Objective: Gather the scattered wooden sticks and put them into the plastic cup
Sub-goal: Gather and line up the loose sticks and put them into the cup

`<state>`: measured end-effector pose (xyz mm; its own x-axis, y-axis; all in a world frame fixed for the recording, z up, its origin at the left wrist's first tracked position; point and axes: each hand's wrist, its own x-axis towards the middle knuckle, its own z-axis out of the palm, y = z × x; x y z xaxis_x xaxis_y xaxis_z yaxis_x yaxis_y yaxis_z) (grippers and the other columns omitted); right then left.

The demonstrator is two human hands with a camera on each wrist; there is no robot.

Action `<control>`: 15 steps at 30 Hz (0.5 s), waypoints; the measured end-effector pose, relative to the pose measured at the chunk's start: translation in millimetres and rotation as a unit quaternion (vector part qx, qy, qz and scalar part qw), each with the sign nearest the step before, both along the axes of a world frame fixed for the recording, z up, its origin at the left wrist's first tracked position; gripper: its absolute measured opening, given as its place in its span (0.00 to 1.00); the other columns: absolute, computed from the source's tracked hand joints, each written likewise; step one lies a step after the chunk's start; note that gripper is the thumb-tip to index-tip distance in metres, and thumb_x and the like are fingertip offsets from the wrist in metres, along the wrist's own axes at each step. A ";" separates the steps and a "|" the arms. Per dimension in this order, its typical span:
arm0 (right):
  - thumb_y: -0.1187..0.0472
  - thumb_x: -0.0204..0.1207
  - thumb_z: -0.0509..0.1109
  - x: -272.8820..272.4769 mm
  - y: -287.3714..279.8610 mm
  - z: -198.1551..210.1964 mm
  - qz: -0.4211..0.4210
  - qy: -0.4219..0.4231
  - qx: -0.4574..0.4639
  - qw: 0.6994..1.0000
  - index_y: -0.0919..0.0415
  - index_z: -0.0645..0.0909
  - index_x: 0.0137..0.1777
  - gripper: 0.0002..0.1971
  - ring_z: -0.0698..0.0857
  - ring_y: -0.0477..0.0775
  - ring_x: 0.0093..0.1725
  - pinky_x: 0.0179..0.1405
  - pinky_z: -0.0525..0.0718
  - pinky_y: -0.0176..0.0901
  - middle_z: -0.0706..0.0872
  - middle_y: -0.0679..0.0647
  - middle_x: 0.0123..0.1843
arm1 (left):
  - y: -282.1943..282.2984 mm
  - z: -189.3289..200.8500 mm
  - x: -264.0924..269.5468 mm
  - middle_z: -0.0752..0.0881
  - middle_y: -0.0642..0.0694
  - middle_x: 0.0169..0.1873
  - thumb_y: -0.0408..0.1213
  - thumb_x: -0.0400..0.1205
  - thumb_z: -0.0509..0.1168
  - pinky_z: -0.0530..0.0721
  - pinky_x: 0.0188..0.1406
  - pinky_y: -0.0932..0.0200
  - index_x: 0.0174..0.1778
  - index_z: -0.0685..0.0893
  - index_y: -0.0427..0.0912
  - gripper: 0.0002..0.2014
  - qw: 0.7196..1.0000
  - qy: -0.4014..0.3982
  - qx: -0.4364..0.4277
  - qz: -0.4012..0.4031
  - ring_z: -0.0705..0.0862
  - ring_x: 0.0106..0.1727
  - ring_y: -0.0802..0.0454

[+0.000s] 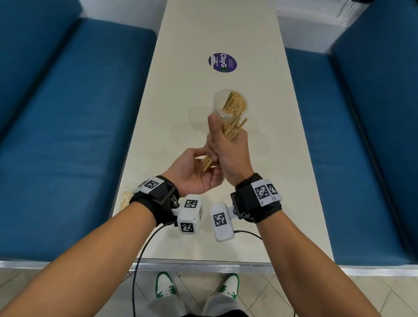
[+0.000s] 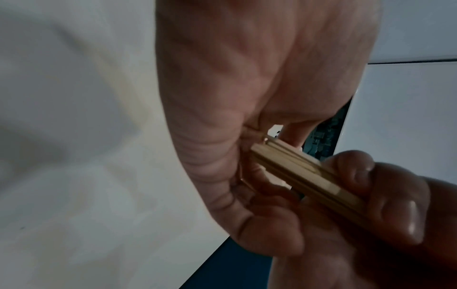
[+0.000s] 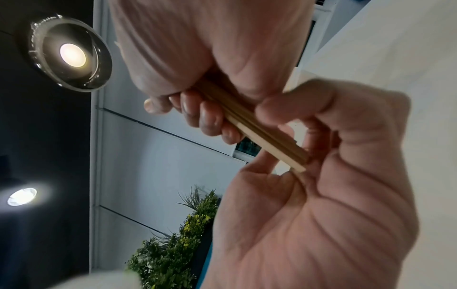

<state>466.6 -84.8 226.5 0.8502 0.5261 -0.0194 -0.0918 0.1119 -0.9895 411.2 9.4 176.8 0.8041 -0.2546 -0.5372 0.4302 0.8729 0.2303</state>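
Purple round sticker [image 1: 222, 62] on the bench [image 1: 254, 36] read "ClayG…", rest of print too small to read. Black-and-white square tags sat on both wristbands and on the white camera boxes; the right band's small print looked like "RT", not sure.

Right hand [image 1: 230, 153] was clenched round a bundle of sticks [image 1: 233, 129], centre of the head frame, held above the bench. Bundle's long axis ran diagonally, lower left to upper right; its upper ends fanned out a little and pointed toward the cup [image 1: 231, 103], just short of its rim. Lower ends stuck out below the fist into the left hand [image 1: 196, 171], which cupped them, palm up, fingers curled loosely about the ends. In the left wrist view the sticks [image 2: 304, 176] ran from centre to lower right, with fingers [image 2: 351, 168] wrapped over them. In the right wrist view the sticks [image 3: 259, 131] ran from upper centre to right of centre, butt ends square-cut against the left palm [image 3: 346, 195].

Cup was clear plastic, upright on the bench, just above frame centre, already packed with sticks standing on end, tilted slightly right. A few more sticks [image 1: 126, 199] lay on the bench edge at left, partly hidden by the left wristband.

Blue seats flanked the bench. White-and-green shoes [image 1: 165, 285] showed at bottom centre.
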 end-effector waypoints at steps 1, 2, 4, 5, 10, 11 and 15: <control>0.52 0.86 0.70 -0.7 -0.1 -0.5 0.002 -0.006 -0.010 1.000 0.64 0.70 0.29 0.26 0.67 0.54 0.22 0.24 0.69 0.42 0.69 0.55 0.21 | 0.3 -2.4 0.2 0.79 0.40 0.33 0.33 0.77 0.62 0.85 0.36 0.58 0.41 0.79 0.35 0.04 1.000 0.001 0.005 0.012 0.79 0.34 0.48; 0.52 0.86 0.71 -1.7 -0.6 -1.1 0.003 -0.012 -0.020 1.000 0.67 0.72 0.29 0.26 0.70 0.55 0.21 0.25 0.73 0.42 0.72 0.57 0.21 | 0.5 -4.0 0.6 0.80 0.40 0.35 0.32 0.77 0.62 0.86 0.39 0.58 0.42 0.79 0.35 0.04 1.000 -0.001 0.009 0.019 0.80 0.36 0.48; 0.54 0.84 0.73 -2.3 -0.8 -2.8 0.007 -0.028 -0.032 0.999 0.73 0.75 0.34 0.24 0.76 0.58 0.24 0.29 0.80 0.45 0.78 0.65 0.24 | -0.3 -5.8 2.0 0.79 0.40 0.32 0.34 0.83 0.57 0.86 0.33 0.59 0.42 0.79 0.35 0.09 1.000 -0.010 0.022 0.019 0.80 0.32 0.49; 0.55 0.83 0.74 -2.7 -0.5 -3.9 0.011 -0.034 -0.034 0.999 0.76 0.76 0.37 0.23 0.78 0.60 0.26 0.32 0.82 0.49 0.79 0.70 0.26 | -1.3 -7.3 2.3 0.81 0.41 0.32 0.37 0.87 0.54 0.87 0.30 0.60 0.42 0.81 0.34 0.15 0.999 -0.009 0.027 0.023 0.80 0.31 0.50; 0.51 0.84 0.73 -3.7 -0.3 -7.2 0.012 -0.040 -0.048 0.998 0.67 0.75 0.29 0.26 0.80 0.63 0.26 0.31 0.83 0.52 0.81 0.69 0.25 | -1.5 -7.7 3.1 0.86 0.40 0.35 0.38 0.91 0.52 0.87 0.38 0.63 0.44 0.86 0.31 0.21 0.998 0.023 0.023 0.060 0.87 0.35 0.48; 0.51 0.86 0.71 -3.7 -1.4 -6.1 0.011 -0.036 -0.049 0.998 0.64 0.75 0.26 0.27 0.80 0.62 0.25 0.29 0.82 0.48 0.81 0.66 0.23 | -0.6 -7.9 2.9 0.85 0.40 0.32 0.34 0.90 0.51 0.85 0.35 0.64 0.44 0.83 0.31 0.18 0.997 0.031 0.029 0.062 0.86 0.32 0.49; 0.51 0.89 0.66 -3.1 -3.2 -1.1 0.001 -0.025 -0.034 0.999 0.61 0.73 0.26 0.27 0.79 0.60 0.24 0.31 0.82 0.50 0.80 0.63 0.21 | 3.1 -9.8 0.6 0.84 0.38 0.30 0.33 0.86 0.54 0.85 0.22 0.64 0.41 0.82 0.29 0.15 0.997 0.056 0.019 0.048 0.86 0.25 0.48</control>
